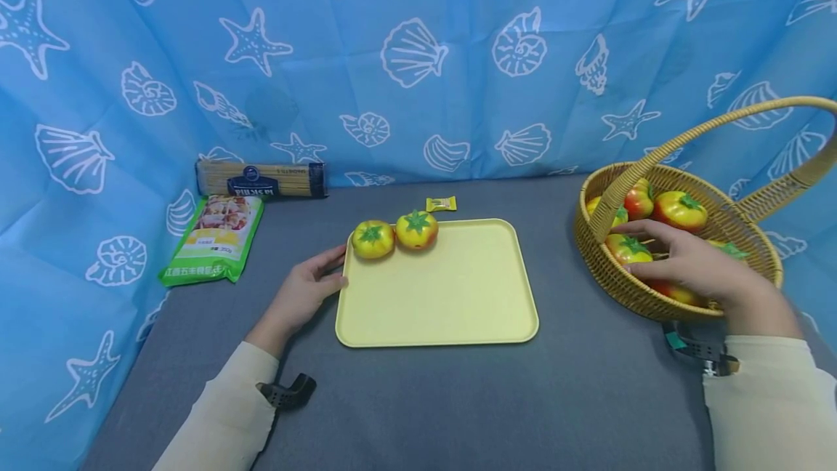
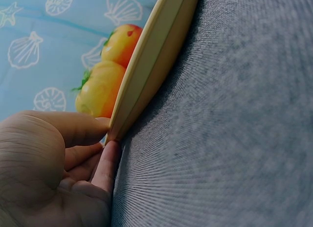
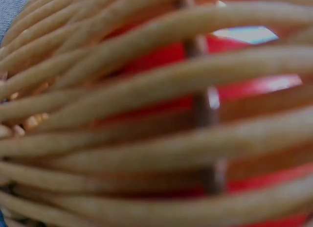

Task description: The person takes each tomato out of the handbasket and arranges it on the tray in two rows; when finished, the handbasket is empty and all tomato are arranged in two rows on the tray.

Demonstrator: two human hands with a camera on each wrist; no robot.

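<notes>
At the near-left corner region of the pale yellow tray (image 1: 438,296), my left hand (image 1: 312,286) pinches its left rim. The left wrist view shows the thumb on the rim and a finger (image 2: 106,166) under it. Two yellow-and-red tomatoes (image 1: 373,240) with green leafy tops sit side by side in the tray's far left corner. My right hand (image 1: 696,264) reaches into the wicker basket (image 1: 604,267), its thumb and fingers around a tomato (image 1: 629,247) by the left wall. Basket weave (image 3: 146,158) fills the right wrist view, hiding that hand.
Several more tomatoes (image 1: 680,211) lie in the basket, whose tall handle (image 1: 719,122) arches above. A small yellow packet (image 1: 441,203) lies behind the tray. Spaghetti (image 1: 261,179) and a green food bag (image 1: 214,238) are at the back left, before a blue curtain (image 1: 418,115).
</notes>
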